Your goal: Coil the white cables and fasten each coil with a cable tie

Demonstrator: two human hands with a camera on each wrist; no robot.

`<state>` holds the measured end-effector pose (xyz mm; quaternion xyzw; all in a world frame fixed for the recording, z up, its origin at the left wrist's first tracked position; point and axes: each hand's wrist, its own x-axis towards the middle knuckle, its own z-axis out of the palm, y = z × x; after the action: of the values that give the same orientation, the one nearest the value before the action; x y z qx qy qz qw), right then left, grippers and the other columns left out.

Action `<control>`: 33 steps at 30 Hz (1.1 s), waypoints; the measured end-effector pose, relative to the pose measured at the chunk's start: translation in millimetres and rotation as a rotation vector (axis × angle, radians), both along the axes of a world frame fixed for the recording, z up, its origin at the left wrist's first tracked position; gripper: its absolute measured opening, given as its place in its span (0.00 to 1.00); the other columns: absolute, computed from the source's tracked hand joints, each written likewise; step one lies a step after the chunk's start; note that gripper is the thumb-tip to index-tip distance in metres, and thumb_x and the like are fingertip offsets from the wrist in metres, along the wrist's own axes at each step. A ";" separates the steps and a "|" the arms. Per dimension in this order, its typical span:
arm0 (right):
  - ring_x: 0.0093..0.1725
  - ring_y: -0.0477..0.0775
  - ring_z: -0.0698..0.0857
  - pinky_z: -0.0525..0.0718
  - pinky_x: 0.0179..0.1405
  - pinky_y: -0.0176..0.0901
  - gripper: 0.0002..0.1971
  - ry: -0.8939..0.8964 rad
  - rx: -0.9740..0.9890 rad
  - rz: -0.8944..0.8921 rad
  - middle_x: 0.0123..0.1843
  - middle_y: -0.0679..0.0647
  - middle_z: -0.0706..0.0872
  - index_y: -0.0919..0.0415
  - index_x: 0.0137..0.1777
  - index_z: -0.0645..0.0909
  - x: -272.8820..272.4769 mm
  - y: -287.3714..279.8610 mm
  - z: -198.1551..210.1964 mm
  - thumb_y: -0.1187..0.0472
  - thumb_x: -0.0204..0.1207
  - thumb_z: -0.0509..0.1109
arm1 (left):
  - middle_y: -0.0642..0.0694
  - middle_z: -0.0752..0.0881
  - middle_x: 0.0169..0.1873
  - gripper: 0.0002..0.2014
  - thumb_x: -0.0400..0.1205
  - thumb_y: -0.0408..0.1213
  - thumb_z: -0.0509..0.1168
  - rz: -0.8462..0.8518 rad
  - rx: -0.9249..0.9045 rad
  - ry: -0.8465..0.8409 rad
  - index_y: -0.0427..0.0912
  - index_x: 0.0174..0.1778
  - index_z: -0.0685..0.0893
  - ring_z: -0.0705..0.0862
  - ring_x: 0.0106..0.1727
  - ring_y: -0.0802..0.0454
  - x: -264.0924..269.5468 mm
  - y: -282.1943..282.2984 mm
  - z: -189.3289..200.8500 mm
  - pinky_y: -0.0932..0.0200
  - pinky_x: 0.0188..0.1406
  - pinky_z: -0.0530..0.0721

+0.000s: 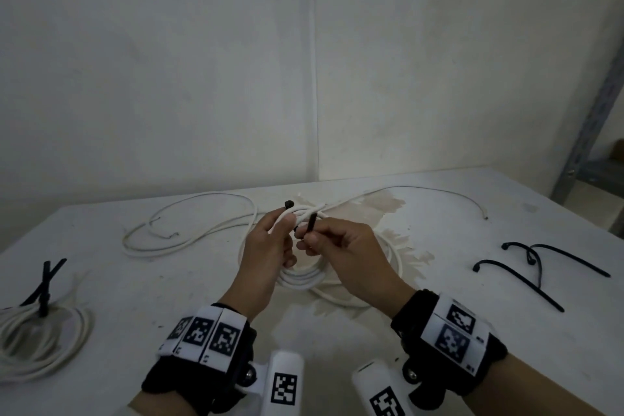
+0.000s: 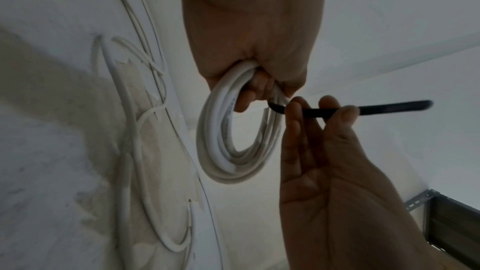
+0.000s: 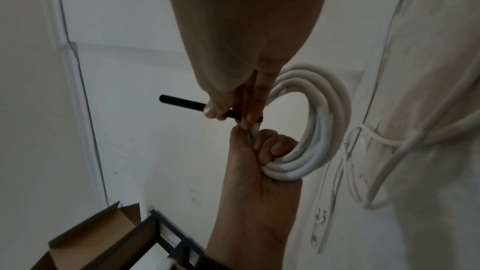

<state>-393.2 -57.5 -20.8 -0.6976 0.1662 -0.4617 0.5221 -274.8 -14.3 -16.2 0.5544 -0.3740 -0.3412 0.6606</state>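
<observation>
My left hand (image 1: 270, 246) holds the white coil (image 2: 233, 137) above the middle of the worktop (image 1: 169, 280); its grip is closed round the bundled turns, fingers curled through the ring, and the rest of the coil hangs below the fist. My right hand (image 1: 344, 246) pinches the black cable tie (image 2: 363, 110) between thumb and fingertips, a narrow grip, just right of the left hand and touching it at the fingertips. The tie passes from that pinch to the bundle beside the left fingers, and its free tail projects past the right thumb; in the head view its head end (image 1: 289, 204) shows above the left fingers. Whether the tie is already locked round the turns cannot be told. A loose white cable (image 1: 189, 230) lies in open loops on the far left of the worktop, and another thin cable (image 1: 439, 192) runs along the far side toward the right. At the near left edge lies a finished coil (image 1: 44, 341), bound by a black tie (image 1: 44, 287) whose tails stand up crossed. Three spare black ties (image 1: 526, 280) lie on the right of the worktop, well apart from my hands. A brownish patch (image 1: 381, 206) marks the surface beneath and beyond the held coil. A grey metal rack (image 1: 587, 132) stands at the far right, against the white wall (image 1: 202, 61).
</observation>
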 end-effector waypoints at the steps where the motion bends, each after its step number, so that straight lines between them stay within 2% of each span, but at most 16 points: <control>1: 0.35 0.46 0.87 0.84 0.37 0.33 0.12 -0.016 0.032 -0.013 0.35 0.47 0.88 0.55 0.39 0.84 1.3 -0.6 3.1 0.73 0.74 0.69 | 0.45 0.72 0.28 0.09 0.83 0.38 0.60 -0.005 0.001 0.006 0.43 0.56 0.83 0.69 0.26 0.55 -1.0 0.5 0.2 0.65 0.20 0.70; 3: 0.31 0.45 0.86 0.81 0.32 0.32 0.08 -0.031 0.077 -0.027 0.32 0.49 0.87 0.57 0.38 0.82 2.7 -1.7 9.0 0.70 0.75 0.69 | 0.50 0.71 0.23 0.08 0.83 0.37 0.61 -0.007 -0.001 0.019 0.46 0.56 0.82 0.68 0.22 0.58 -2.9 1.7 0.4 0.65 0.20 0.70; 5: 0.30 0.45 0.84 0.80 0.31 0.32 0.07 -0.018 0.090 -0.020 0.32 0.51 0.86 0.58 0.37 0.82 5.5 -1.9 11.7 0.68 0.76 0.69 | 0.54 0.71 0.19 0.07 0.83 0.36 0.61 -0.001 -0.007 0.021 0.49 0.54 0.81 0.67 0.19 0.60 -3.0 3.4 0.5 0.66 0.19 0.70; 7: 0.29 0.45 0.83 0.80 0.31 0.32 0.07 -0.001 0.087 -0.024 0.32 0.52 0.85 0.58 0.37 0.82 8.5 -1.6 10.4 0.67 0.76 0.68 | 0.56 0.72 0.17 0.07 0.83 0.37 0.61 0.008 -0.014 0.003 0.48 0.55 0.80 0.67 0.18 0.61 -2.5 4.1 -0.1 0.66 0.19 0.70; 10: 0.29 0.43 0.83 0.80 0.32 0.30 0.08 0.016 0.078 -0.046 0.31 0.51 0.85 0.57 0.37 0.82 11.5 -2.6 9.1 0.66 0.77 0.68 | 0.57 0.72 0.16 0.08 0.84 0.40 0.60 0.022 -0.027 -0.049 0.44 0.56 0.80 0.67 0.18 0.62 -1.5 5.6 -1.1 0.67 0.18 0.70; 12: 0.29 0.41 0.82 0.79 0.31 0.30 0.08 0.036 0.069 -0.047 0.31 0.52 0.84 0.57 0.37 0.82 12.0 -4.1 9.7 0.66 0.77 0.68 | 0.58 0.70 0.14 0.12 0.84 0.45 0.57 0.019 -0.043 -0.066 0.42 0.55 0.79 0.66 0.18 0.62 -1.5 6.6 -1.3 0.67 0.19 0.70; 14: 0.28 0.39 0.81 0.78 0.31 0.29 0.08 0.062 0.056 -0.039 0.31 0.52 0.84 0.56 0.37 0.82 11.6 -5.6 11.1 0.67 0.76 0.69 | 0.58 0.67 0.13 0.16 0.84 0.49 0.54 0.029 -0.035 -0.061 0.41 0.52 0.80 0.65 0.18 0.63 -2.2 5.9 -1.2 0.66 0.20 0.69; 17: 0.28 0.40 0.81 0.79 0.31 0.29 0.08 0.100 0.056 -0.026 0.31 0.53 0.84 0.57 0.36 0.82 11.2 -7.1 13.2 0.65 0.77 0.68 | 0.58 0.67 0.12 0.15 0.85 0.49 0.55 0.062 -0.020 -0.037 0.43 0.49 0.81 0.64 0.17 0.63 -3.0 4.4 -0.2 0.63 0.22 0.66; 21: 0.29 0.44 0.81 0.79 0.32 0.31 0.12 0.163 0.064 -0.077 0.31 0.52 0.84 0.64 0.35 0.82 7.7 -7.3 11.8 0.60 0.79 0.67 | 0.58 0.69 0.13 0.16 0.85 0.49 0.53 0.063 -0.024 0.018 0.45 0.42 0.81 0.65 0.17 0.62 -6.2 3.2 0.6 0.65 0.20 0.66; 26: 0.26 0.44 0.80 0.79 0.31 0.33 0.11 0.195 0.101 -0.135 0.28 0.53 0.84 0.68 0.31 0.83 6.9 -8.9 13.4 0.65 0.75 0.69 | 0.57 0.70 0.13 0.16 0.85 0.48 0.55 0.072 -0.013 0.066 0.47 0.34 0.78 0.64 0.18 0.61 -10.2 2.4 2.3 0.63 0.21 0.64; 30: 0.26 0.45 0.79 0.77 0.30 0.33 0.11 0.198 0.095 -0.147 0.26 0.53 0.83 0.76 0.31 0.82 5.2 -8.8 13.2 0.68 0.72 0.69 | 0.57 0.69 0.13 0.17 0.84 0.50 0.55 0.083 0.002 0.100 0.47 0.33 0.78 0.65 0.18 0.61 -11.2 1.8 3.2 0.63 0.21 0.64; 33: 0.25 0.43 0.79 0.78 0.31 0.33 0.17 0.190 0.080 -0.149 0.28 0.57 0.83 0.80 0.33 0.80 4.2 -6.7 12.2 0.63 0.74 0.70 | 0.57 0.69 0.14 0.17 0.84 0.49 0.56 0.085 0.002 0.099 0.47 0.33 0.79 0.65 0.18 0.60 -10.8 1.7 3.1 0.64 0.20 0.65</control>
<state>-389.0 -64.2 -8.5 -0.7024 0.2847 -0.4241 0.4957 -285.6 -12.6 -13.1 0.5530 -0.3164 -0.3403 0.6916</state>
